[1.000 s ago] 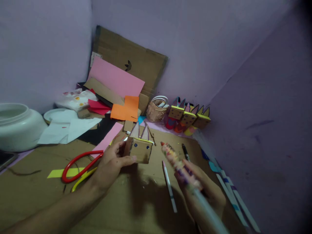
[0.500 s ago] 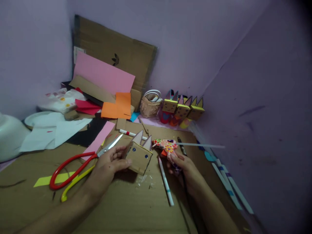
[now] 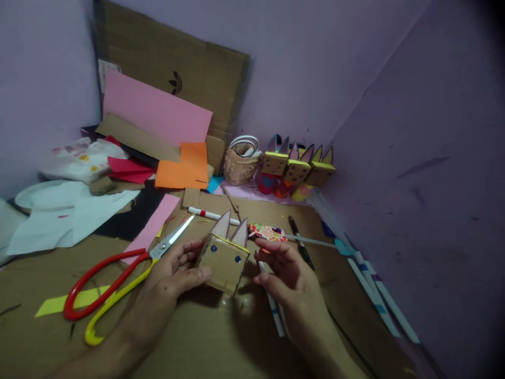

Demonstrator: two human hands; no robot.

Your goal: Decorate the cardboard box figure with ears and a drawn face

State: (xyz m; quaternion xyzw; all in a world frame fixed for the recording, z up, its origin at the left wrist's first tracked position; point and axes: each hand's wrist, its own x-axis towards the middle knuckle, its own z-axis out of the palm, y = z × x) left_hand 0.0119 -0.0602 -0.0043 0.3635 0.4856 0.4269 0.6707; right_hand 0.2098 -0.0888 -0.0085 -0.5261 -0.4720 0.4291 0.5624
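My left hand (image 3: pixel 168 287) grips a small cardboard box head (image 3: pixel 225 269) by its left side. Two dark blue eyes are on its front, and two pointed, pale ears rise from its yellow-edged top. Fingers apart and holding nothing, my right hand (image 3: pixel 292 281) hovers just right of the box. Behind that hand lies a glue gun (image 3: pixel 268 232) with a flowery covering, a pale glue stick (image 3: pixel 311 240) poking from its rear; its handle is mostly hidden. A white marker (image 3: pixel 276 315) lies partly under the right hand.
Red-and-yellow scissors (image 3: pixel 104 302) lie left of my left hand. Finished-looking cardboard animals (image 3: pixel 298 171) and a woven-looking basket (image 3: pixel 241 167) stand along the wall. Orange paper (image 3: pixel 183 173) and other sheets fill the back left; several markers (image 3: pixel 379 295) line the right edge.
My right hand has let go of the glue gun, which now rests on the table, and has moved to beside the box head. The left hand keeps its hold. The view has shifted slightly.
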